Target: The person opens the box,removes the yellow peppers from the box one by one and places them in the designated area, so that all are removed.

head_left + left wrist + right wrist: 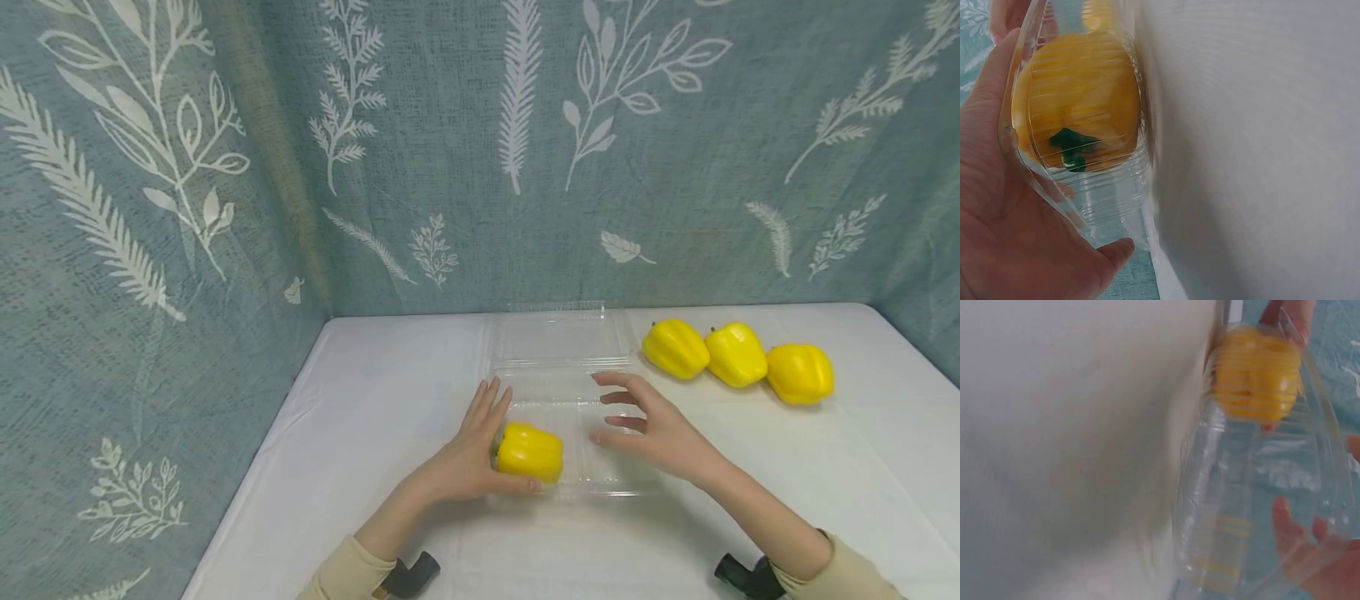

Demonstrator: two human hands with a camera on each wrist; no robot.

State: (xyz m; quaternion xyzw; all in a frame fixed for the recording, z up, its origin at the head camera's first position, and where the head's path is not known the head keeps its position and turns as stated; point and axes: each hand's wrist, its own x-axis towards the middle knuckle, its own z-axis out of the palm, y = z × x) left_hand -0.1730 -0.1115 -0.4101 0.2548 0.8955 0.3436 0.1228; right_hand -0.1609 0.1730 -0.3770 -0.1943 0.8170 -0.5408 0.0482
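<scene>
A clear plastic clamshell container (577, 487) lies on the table with its lid (562, 337) folded back towards the curtain. One yellow bell pepper (530, 452) sits on its side in the left part of the base, its green stem (1072, 147) showing through the ribbed wall in the left wrist view. My left hand (472, 467) spreads around the container's left end, fingers extended and thumb along the front by the pepper. Over the right part of the base, my right hand (652, 429) has its fingers spread and slightly bent, holding nothing.
Several yellow bell peppers lie in a row at the back right: a left one (675, 348), a middle one (737, 355) and a right one (800, 373). A white cloth covers the table (390, 392). Blue-green leaf-patterned curtain (450, 167) hangs behind and at the sides.
</scene>
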